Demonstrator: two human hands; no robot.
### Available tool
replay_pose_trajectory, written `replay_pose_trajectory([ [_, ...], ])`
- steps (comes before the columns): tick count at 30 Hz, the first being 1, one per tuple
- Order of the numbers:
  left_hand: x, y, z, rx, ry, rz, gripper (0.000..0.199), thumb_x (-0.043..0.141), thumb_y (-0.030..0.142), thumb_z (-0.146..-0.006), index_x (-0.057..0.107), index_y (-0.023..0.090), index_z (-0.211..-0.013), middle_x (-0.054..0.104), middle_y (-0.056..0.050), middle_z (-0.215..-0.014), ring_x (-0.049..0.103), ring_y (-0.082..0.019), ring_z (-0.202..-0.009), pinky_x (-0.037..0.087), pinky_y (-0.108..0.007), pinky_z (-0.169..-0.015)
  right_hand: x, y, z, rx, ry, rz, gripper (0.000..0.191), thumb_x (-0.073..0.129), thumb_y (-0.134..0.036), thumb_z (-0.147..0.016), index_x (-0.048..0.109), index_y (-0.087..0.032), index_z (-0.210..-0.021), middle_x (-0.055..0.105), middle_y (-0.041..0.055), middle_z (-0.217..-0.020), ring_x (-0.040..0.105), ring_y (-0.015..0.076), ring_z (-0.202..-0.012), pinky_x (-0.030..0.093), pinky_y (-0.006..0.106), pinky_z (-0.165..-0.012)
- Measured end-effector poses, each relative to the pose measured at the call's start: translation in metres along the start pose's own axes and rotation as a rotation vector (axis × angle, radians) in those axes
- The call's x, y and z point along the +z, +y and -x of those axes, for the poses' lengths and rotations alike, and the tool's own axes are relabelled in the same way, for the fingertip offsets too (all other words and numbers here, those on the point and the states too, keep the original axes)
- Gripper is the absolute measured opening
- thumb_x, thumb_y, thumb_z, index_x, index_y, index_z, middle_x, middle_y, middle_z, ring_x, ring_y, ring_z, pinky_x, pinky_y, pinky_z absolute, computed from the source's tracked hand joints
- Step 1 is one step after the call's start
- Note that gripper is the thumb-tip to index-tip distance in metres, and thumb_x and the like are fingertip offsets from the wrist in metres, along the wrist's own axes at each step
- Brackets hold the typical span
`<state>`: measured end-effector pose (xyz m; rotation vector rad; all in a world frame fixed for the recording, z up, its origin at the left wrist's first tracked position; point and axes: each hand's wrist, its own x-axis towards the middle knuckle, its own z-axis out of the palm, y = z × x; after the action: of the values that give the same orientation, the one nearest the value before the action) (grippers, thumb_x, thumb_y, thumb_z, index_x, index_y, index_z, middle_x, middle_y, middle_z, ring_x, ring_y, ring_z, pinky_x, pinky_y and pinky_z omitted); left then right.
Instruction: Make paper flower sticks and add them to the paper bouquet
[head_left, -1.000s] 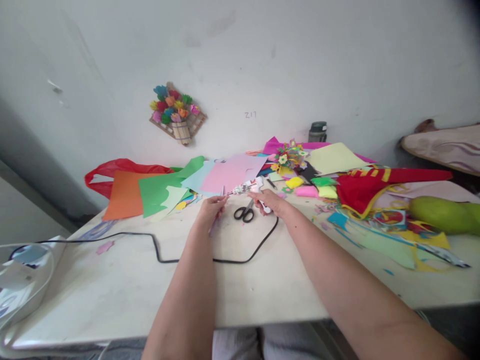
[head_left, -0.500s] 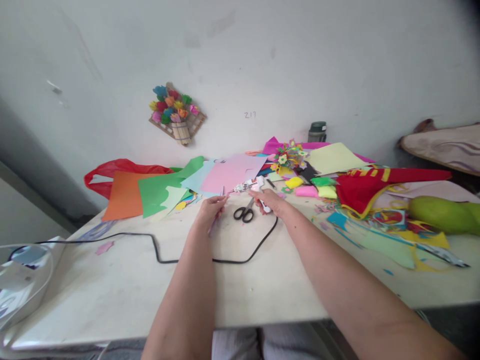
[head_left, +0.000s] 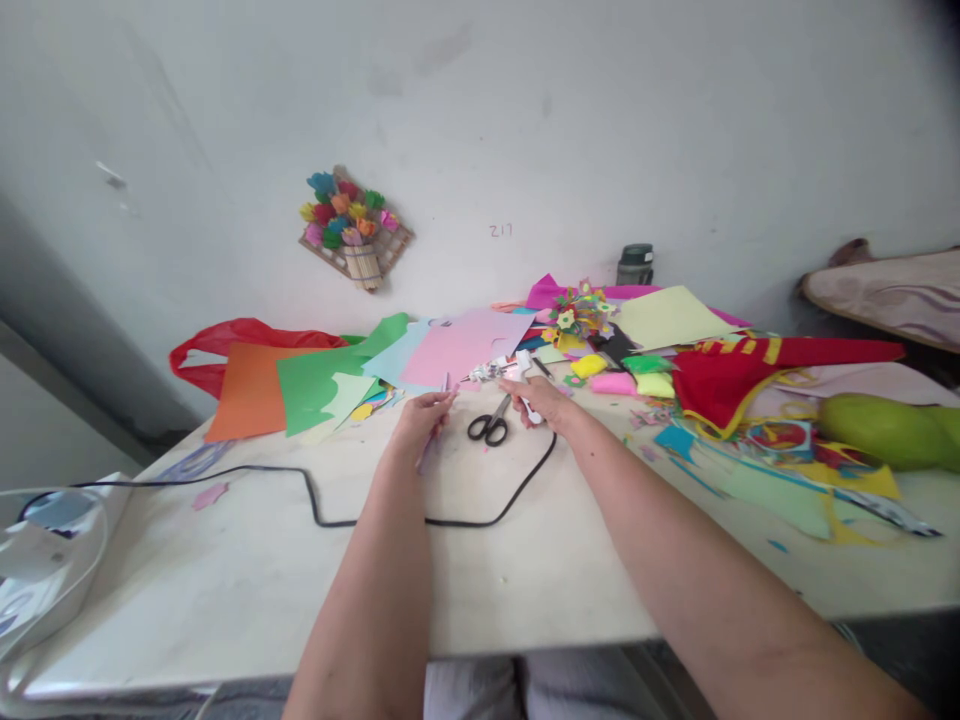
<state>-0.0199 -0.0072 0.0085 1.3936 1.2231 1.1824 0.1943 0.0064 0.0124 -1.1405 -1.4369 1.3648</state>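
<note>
My right hand (head_left: 536, 402) is wrapped round a white glue gun (head_left: 517, 366), whose metal nozzle points left. A black cord runs from it over the table. My left hand (head_left: 427, 420) pinches a thin purple strip (head_left: 447, 381), with a small pink piece at the fingertips. Only a small gap separates the nozzle from that piece. Black-handled scissors (head_left: 489, 428) lie between the hands, their blades partly under my right hand. Behind the hands is a pink paper sheet (head_left: 465, 345).
Orange (head_left: 247, 392) and green sheets (head_left: 315, 385) lie at the left. A paper flower bunch (head_left: 581, 315), clay packets (head_left: 613, 383), a red cloth (head_left: 720, 385) and scraps cover the right. The black cord (head_left: 337, 523) crosses the white table (head_left: 525, 600).
The glue gun has shifted very slightly, its nozzle staying close to my left fingertips. Both hands keep nearly the same places and grips.
</note>
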Motion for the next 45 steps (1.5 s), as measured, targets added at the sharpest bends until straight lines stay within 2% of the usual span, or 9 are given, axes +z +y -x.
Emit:
replay_pose_trajectory([
  [9,0.000,0.001,0.001,-0.001,0.006,-0.007,0.044,0.064,0.047,-0.061,0.062,0.012,-0.089,0.046,0.004,-0.048,0.034,-0.003,-0.036,0.024,-0.018,-0.036,0.002,-0.004,0.004,0.050,-0.012,0.013,0.042,0.062,-0.054,-0.061,0.043,-0.017,-0.058,0.042,-0.0061,-0.043,0.043,0.0069,-0.030,0.032,0.019,-0.029],
  [27,0.001,0.004,0.003,-0.007,0.009,0.023,0.043,0.065,0.044,-0.060,0.062,0.011,-0.088,0.046,0.005,-0.047,0.033,-0.003,-0.035,0.024,-0.018,-0.036,0.002,-0.005,0.004,0.012,-0.004,-0.002,0.040,0.062,-0.052,-0.063,0.043,-0.017,-0.058,0.042,-0.0060,-0.041,0.042,0.0073,-0.029,0.032,0.020,-0.029],
  [35,0.000,0.003,0.002,-0.021,0.018,0.046,0.040,0.067,0.041,-0.059,0.063,0.012,-0.087,0.046,0.005,-0.046,0.034,-0.003,-0.035,0.024,-0.018,-0.035,0.003,-0.008,0.009,0.008,-0.032,0.004,0.038,0.059,-0.053,-0.065,0.050,-0.016,-0.071,0.048,-0.0046,-0.041,0.042,0.0075,-0.029,0.032,0.019,-0.030],
  [45,0.001,0.004,0.002,-0.032,0.012,0.045,0.043,0.067,0.042,-0.059,0.062,0.012,-0.089,0.046,0.005,-0.046,0.033,-0.002,-0.034,0.024,-0.017,-0.035,0.005,-0.011,0.012,0.038,-0.066,0.052,0.042,0.057,-0.056,-0.066,0.052,-0.014,-0.066,0.050,-0.0027,-0.042,0.041,0.0068,-0.028,0.028,0.019,-0.030],
])
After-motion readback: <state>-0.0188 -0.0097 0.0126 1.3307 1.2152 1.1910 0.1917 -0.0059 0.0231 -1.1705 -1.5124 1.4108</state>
